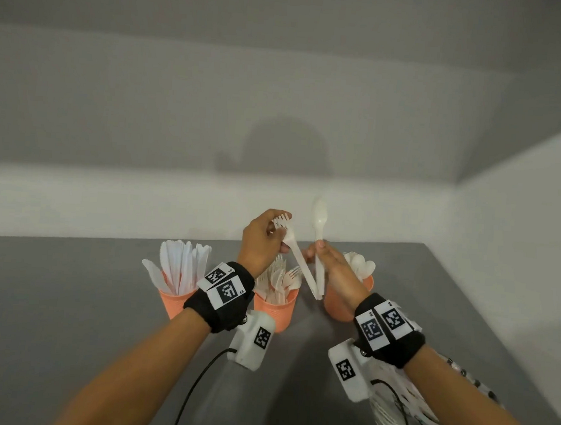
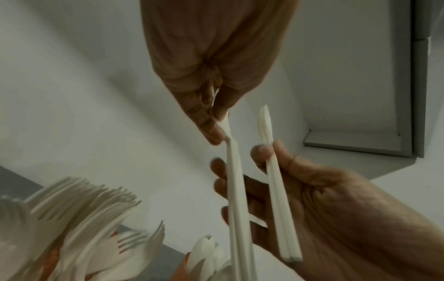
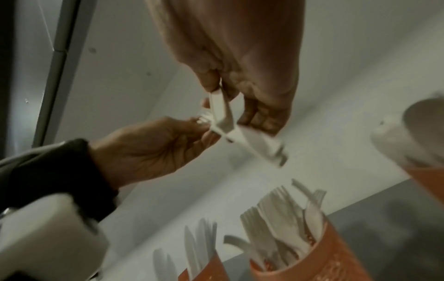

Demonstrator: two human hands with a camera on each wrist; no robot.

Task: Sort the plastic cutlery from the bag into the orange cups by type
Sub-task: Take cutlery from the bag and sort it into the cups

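Both hands are raised above the grey table (image 1: 67, 297), over 3 orange cups. The left hand (image 1: 264, 241) pinches a white fork (image 1: 294, 250) by its neck, just below the tines, between thumb and fingertips; the fork slants down to the right. The right hand (image 1: 332, 265) pinches a white spoon (image 1: 319, 238) at mid-handle, thumb against fingers, with the bowl pointing up and the handle nearly upright. The lower ends of the 2 handles meet just below the right hand, forming a V. In the left wrist view, the fork handle crosses in front of the right hand's fingers (image 2: 221, 186), and whether they touch it is unclear. The left cup (image 1: 175, 301) holds knives (image 1: 182, 265), the middle cup (image 1: 277, 311) holds forks (image 1: 278, 278), and the right cup (image 1: 339, 302), partly hidden behind the right hand, holds spoons (image 1: 360, 264). The clear bag (image 1: 387, 415) with more cutlery lies on the table near the bottom right, under the right forearm.
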